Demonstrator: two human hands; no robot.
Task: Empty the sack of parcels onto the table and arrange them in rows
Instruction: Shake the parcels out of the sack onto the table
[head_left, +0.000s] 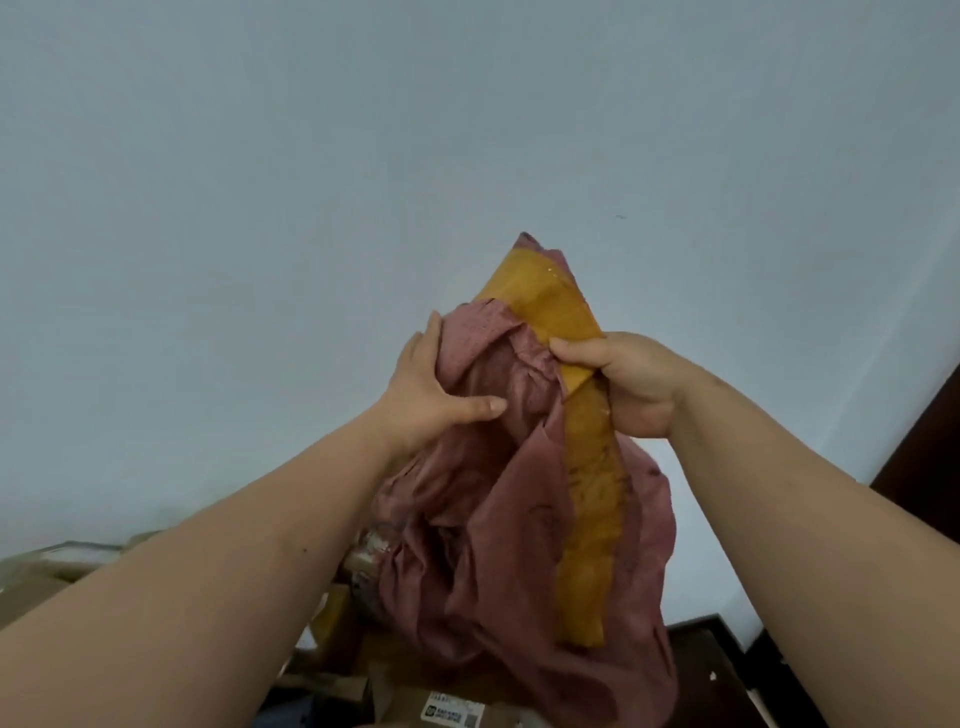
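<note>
Two hands (426, 395) (628, 384) on one sack (493, 519)

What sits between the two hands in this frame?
In the head view, bunched pink cloth of the sack fills the gap between the left hand and the right hand, which grips its yellow strip.

pink sack (498, 519), yellow stripe, upended, crumpled; cardboard parcels (452, 712) heaped beneath.

Both hands — left hand (434, 387), right hand (631, 382) — grip the upended sack (498, 499).
</note>
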